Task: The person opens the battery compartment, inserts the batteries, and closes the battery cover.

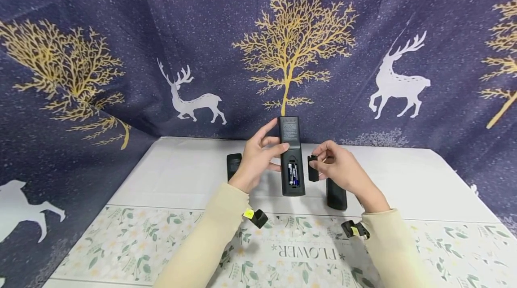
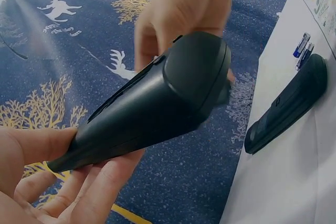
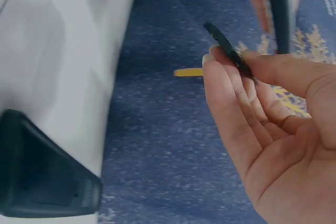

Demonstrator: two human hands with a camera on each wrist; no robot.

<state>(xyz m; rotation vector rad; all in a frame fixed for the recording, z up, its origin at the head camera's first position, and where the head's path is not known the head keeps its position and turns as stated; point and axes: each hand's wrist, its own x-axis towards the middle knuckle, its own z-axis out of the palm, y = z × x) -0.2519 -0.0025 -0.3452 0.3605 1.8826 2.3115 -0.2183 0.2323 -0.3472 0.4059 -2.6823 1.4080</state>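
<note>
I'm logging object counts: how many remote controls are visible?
3. One remote is held in the left hand; a second remote lies on the table, partly covered by that hand; a third remote lies there, partly covered by the right hand. More could be hidden.

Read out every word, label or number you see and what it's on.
"…y everyday": blue backdrop, first letters distorted.
"Th… milu deers": same backdrop, broken by a fold.
"FLOWER": upside down between asterisks, floral table cover; the fine line beside it is too small.
Back of the held remote: label too small.
Its batteries and the loose batteries: print too small.
Yellow tags by the wrists: marks too small.
</note>
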